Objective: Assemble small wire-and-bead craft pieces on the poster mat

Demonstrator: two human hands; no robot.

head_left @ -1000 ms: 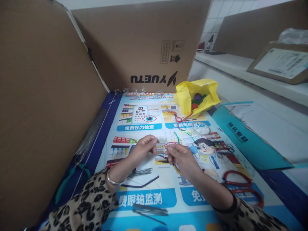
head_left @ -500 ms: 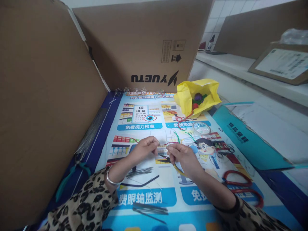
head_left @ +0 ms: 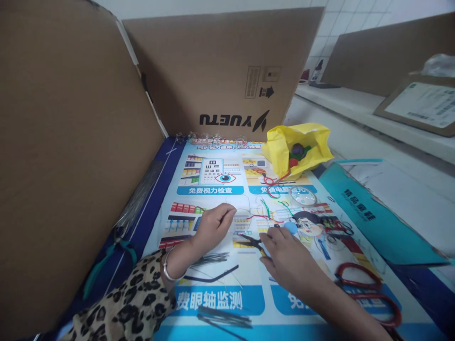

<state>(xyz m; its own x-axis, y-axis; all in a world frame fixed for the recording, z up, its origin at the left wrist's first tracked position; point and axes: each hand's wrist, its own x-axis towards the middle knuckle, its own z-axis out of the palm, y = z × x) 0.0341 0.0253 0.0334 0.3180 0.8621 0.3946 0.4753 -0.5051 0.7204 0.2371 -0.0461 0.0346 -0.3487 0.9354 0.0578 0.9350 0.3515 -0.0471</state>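
Note:
My left hand (head_left: 215,225) is closed in a pinch near the middle of the printed sheet, with a thin wire between thumb and fingertips. To its right, my right hand (head_left: 286,251) reaches over the handles of small pliers (head_left: 251,241), whose dark jaws point left and stand apart. The fingers of my right hand are bent around the handles, which it partly hides. Red thread (head_left: 261,216) and green thread (head_left: 266,208) lie just beyond the hands. Bundles of short dark wires (head_left: 213,258) are beside my left wrist.
A yellow bag (head_left: 277,147) with coloured balls of thread stands at the back. Red-handled scissors (head_left: 359,276) lie at the right, teal pliers (head_left: 97,272) at the left. A clear round dish (head_left: 303,195) is behind my right hand. Cardboard walls (head_left: 213,61) rise behind and left.
My right hand has moved away from my left hand, turned palm down, and come onto the pliers' handles. My left hand keeps its pinch. The camera view has shifted slightly.

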